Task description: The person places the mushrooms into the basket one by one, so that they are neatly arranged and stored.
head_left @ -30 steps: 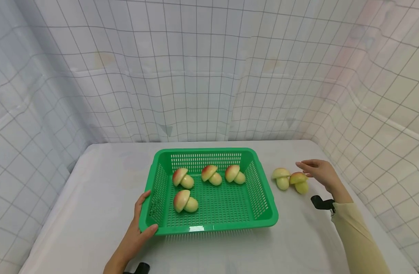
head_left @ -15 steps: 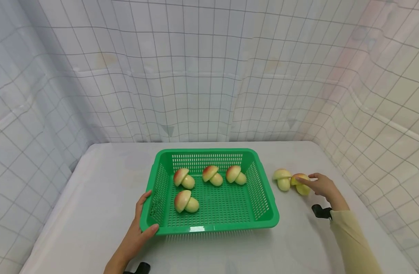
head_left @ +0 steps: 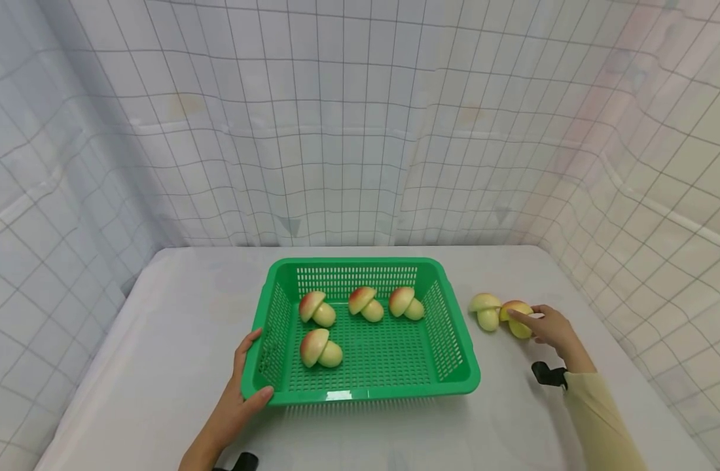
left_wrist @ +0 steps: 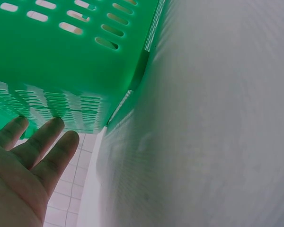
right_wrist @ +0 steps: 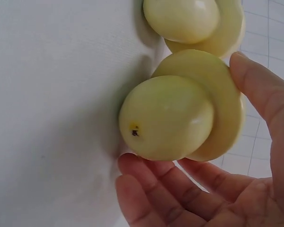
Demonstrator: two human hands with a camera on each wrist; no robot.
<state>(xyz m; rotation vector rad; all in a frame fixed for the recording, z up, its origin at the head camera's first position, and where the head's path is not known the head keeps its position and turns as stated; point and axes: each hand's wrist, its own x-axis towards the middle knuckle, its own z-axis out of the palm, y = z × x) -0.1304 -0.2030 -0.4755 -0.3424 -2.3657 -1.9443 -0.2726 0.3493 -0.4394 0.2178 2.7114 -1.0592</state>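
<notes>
Head view: no legible writing.

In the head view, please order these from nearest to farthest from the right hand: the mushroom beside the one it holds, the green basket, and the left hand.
From the right hand:
1. Mushroom on the table, just left of the held one.
2. Green basket, its right wall nearest, in the table's middle.
3. Left hand, at the basket's front left corner.

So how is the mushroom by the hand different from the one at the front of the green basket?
The mushroom by the right hand, the outer mushroom, lies on the white table, outside the green basket; the front mushroom lies inside it. Fingers curl round the outer mushroom; nothing touches the front mushroom. The outer one's cap looks yellower, the front one's redder. Both lie on their sides with pale stems.
</notes>
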